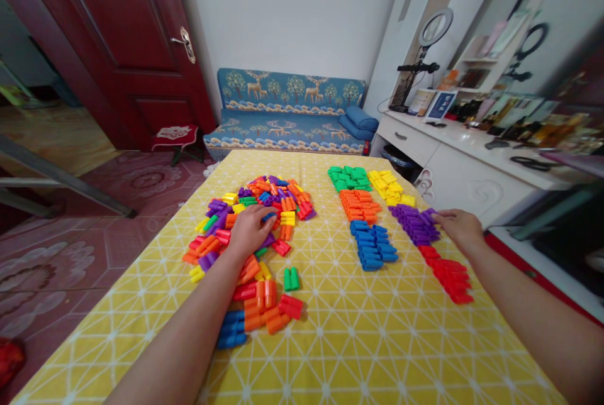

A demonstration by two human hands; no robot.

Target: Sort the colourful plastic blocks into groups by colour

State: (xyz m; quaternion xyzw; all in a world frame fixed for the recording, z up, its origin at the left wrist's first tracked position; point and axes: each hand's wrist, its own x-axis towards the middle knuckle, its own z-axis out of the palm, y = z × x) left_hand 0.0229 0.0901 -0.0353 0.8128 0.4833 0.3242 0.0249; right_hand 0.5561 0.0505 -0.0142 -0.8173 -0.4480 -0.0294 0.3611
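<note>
My left hand (250, 229) reaches into a loose, mixed-colour pile of twin-tube plastic building blocks (214, 244). Its fingers are closed on a blue block (268, 216). On the other side of the table, my right hand (458, 227) pinches a purple block (428, 214) at the edge of the purple group (414, 224). Sorted groups lie around it: red (446, 273), blue (372, 245), orange (358, 205), green (349, 177) and yellow (391, 188). A lone green block (291, 279) and a red block (291, 306) lie just right of the mixed pile.
A yellow cloth with white lines covers the table (325, 342). Beyond its far edge stands a blue patterned sofa (287, 119). A white dresser (453, 172) with bottles and a ring light (436, 26) is on the right. A small red stool (174, 136) stands by the door.
</note>
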